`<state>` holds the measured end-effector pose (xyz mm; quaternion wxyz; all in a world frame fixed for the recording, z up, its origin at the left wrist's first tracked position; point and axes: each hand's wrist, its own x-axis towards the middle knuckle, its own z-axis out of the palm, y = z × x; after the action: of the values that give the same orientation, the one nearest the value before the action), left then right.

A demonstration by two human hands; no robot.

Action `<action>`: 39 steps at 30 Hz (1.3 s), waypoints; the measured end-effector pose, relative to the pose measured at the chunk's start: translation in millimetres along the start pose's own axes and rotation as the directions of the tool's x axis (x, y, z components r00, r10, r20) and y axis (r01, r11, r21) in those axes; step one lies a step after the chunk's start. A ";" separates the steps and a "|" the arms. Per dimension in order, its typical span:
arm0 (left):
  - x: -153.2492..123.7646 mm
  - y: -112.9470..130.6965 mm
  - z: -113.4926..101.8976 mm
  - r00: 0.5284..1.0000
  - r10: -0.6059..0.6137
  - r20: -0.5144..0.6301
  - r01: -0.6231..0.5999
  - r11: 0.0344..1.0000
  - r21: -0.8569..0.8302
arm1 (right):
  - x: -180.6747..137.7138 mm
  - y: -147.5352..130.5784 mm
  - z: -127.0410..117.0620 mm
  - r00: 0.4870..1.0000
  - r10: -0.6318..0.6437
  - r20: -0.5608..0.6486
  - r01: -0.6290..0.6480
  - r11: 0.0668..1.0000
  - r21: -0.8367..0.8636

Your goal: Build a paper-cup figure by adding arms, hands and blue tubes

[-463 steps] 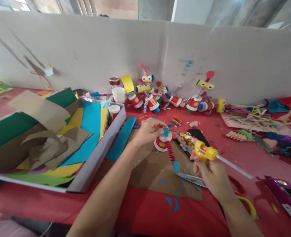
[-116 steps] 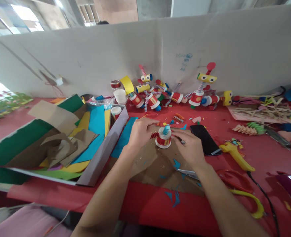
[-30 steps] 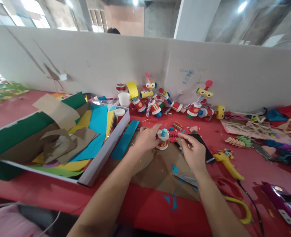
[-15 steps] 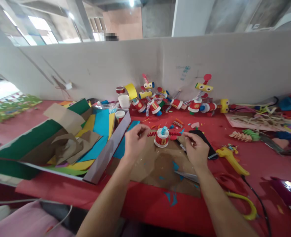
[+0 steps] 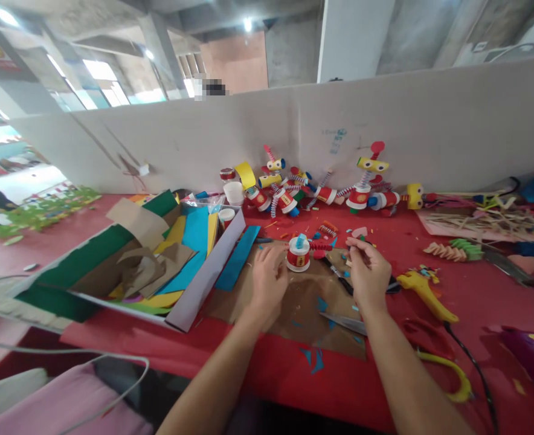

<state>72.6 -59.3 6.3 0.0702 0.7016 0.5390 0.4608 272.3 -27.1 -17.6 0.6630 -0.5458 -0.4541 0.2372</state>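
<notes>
A small red-and-white paper cup [image 5: 300,260] stands upside down on brown cardboard [image 5: 289,314], with a folded blue paper piece [image 5: 300,243] on top. From its right side sticks out a red pleated paper strip [image 5: 320,246]. My left hand [image 5: 269,278] is curled close against the cup's left side and hides whatever is there; its hold cannot be made out. Right of the strip's end, my right hand [image 5: 369,272] is closed in a pinch, apart from the cup. Anything between those fingertips is too small to name.
Scissors [image 5: 346,323] and a black marker [image 5: 339,277] lie near my right hand. A yellow glue gun [image 5: 423,293] is farther right. At left stands a box [image 5: 203,275] of coloured paper. Paper-cup figures [image 5: 287,200] line the grey partition [image 5: 194,139].
My left hand has moved right, from the end of the left red strip to beside the cup, covering that strip. My right hand has shifted slightly right, away from the right strip.
</notes>
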 end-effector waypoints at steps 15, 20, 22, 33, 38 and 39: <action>32.7 -13.4 18.4 0.982 0.032 0.188 -0.080 0.964 0.252 | -5.2 -8.0 2.7 0.997 -0.038 0.071 0.045 0.993 -0.109; 36.3 -21.8 13.6 0.960 0.106 0.260 -0.163 0.964 0.209 | -10.4 -10.8 4.3 0.992 -0.064 0.110 0.079 0.987 -0.140; 37.5 -25.4 12.2 0.953 0.122 0.278 -0.177 0.967 0.182 | -13.4 -12.8 5.9 0.990 -0.058 0.132 0.076 0.988 -0.137; 33.7 -23.9 21.0 0.970 0.047 0.237 -0.085 0.984 0.154 | -21.0 -13.5 10.7 0.973 -0.088 0.215 0.119 0.983 -0.137; 31.6 -22.3 34.7 0.985 -0.062 0.160 0.041 0.991 0.128 | -20.3 -15.7 9.5 0.974 -0.093 0.207 0.125 0.982 -0.144; 32.1 -22.2 36.1 0.983 -0.078 0.165 0.055 0.988 0.141 | -20.2 -16.6 9.3 0.974 -0.093 0.208 0.125 0.981 -0.148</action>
<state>83.2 -9.5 -9.0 0.0832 0.7231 0.5843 0.3589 251.7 -43.5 -9.0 0.5802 -0.5446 -0.5655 0.2168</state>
